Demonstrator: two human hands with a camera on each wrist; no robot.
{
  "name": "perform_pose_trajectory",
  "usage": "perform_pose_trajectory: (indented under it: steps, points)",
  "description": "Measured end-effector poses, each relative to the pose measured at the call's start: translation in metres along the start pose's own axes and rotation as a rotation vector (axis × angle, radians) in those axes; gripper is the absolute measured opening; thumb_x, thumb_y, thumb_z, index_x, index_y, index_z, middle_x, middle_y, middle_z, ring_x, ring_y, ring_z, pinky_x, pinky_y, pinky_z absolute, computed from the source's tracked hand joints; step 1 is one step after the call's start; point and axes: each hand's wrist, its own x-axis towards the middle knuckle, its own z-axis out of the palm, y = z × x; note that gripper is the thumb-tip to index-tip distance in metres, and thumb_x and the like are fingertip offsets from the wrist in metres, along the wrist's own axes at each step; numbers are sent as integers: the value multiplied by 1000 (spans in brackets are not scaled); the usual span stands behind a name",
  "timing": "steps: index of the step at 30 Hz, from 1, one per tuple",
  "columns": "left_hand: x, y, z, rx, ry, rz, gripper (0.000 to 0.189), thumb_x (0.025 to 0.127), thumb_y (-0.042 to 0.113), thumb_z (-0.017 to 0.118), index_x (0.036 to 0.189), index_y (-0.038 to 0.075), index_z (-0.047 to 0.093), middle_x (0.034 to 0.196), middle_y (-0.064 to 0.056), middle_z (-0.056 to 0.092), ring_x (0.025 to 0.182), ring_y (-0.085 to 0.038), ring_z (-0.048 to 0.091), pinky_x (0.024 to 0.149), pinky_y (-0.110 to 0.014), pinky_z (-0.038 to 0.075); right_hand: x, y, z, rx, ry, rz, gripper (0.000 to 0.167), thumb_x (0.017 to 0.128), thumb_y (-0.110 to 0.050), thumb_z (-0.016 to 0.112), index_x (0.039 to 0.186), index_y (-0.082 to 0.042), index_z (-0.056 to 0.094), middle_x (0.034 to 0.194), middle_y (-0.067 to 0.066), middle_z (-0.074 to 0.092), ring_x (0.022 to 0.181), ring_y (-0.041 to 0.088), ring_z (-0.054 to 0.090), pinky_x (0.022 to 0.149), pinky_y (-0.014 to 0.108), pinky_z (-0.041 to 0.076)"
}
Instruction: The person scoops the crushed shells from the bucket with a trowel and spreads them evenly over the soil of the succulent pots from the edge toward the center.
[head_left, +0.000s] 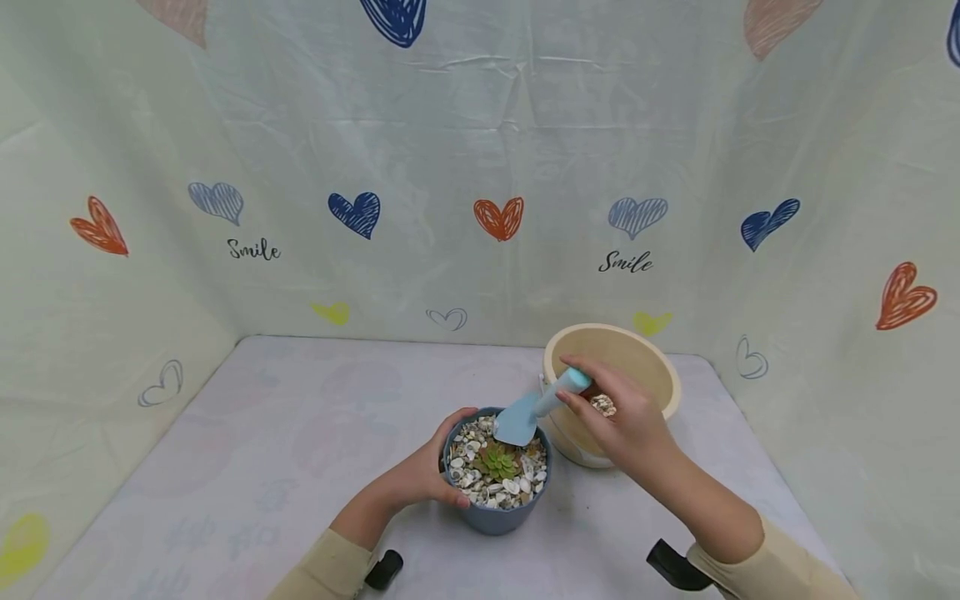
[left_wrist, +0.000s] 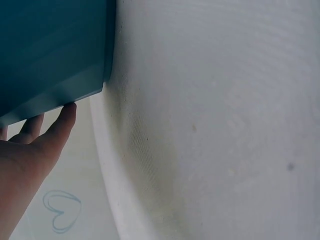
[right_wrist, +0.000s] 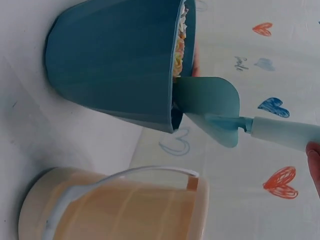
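Observation:
Between the fingers and thumb of my left hand, a blue-grey flower pot is gripped by its side. A green succulent stands in the pot, ringed by small white and tan stones. My right hand pinches the handle of a light blue toy shovel, slanted down to the left. In the right wrist view the shovel's blade dips just inside the pot's rim. The left wrist view shows fingers spread against the pot's wall.
Behind and right of the pot stands a beige bucket with a pale handle; some stones show inside it. A white cloth covers the table. A curtain printed with hearts hangs at the back and sides.

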Motion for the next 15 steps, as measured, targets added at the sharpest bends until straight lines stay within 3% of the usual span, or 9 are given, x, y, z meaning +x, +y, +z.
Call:
perform_pose_trajectory:
  steps: [2, 6, 12, 15]
  points:
    - [0, 0, 0, 10, 3, 0, 119, 67, 36, 90, 155, 32, 11, 154, -15, 20, 139, -39, 25, 102, -47, 38, -1, 1, -2, 6, -12, -14, 38, 92, -24, 69, 117, 4, 64, 96, 8, 67, 75, 16, 65, 67, 16, 51]
    - [-1, 1, 1, 25, 16, -10, 122, 66, 42, 90, 156, 33, 9, 156, -15, 17, 140, -41, 22, 104, -51, 35, -3, 2, -8, 34, -29, 6, 43, 78, 1, 80, 117, 7, 63, 95, 9, 68, 77, 16, 66, 69, 16, 52]
    - [-4, 4, 2, 39, 37, -48, 122, 68, 42, 89, 157, 33, 6, 158, -17, 14, 140, -44, 20, 105, -58, 33, -4, 2, -23, 49, 2, 66, 39, 83, -2, 76, 119, 5, 63, 95, 10, 69, 81, 10, 66, 73, 15, 51]
    - [-6, 7, 3, 54, 44, -53, 121, 70, 39, 88, 158, 28, 5, 158, -18, 13, 140, -45, 22, 105, -58, 33, -5, 3, -33, 72, 28, 120, 47, 74, 17, 75, 118, 7, 61, 98, 15, 69, 87, 6, 65, 77, 16, 51]
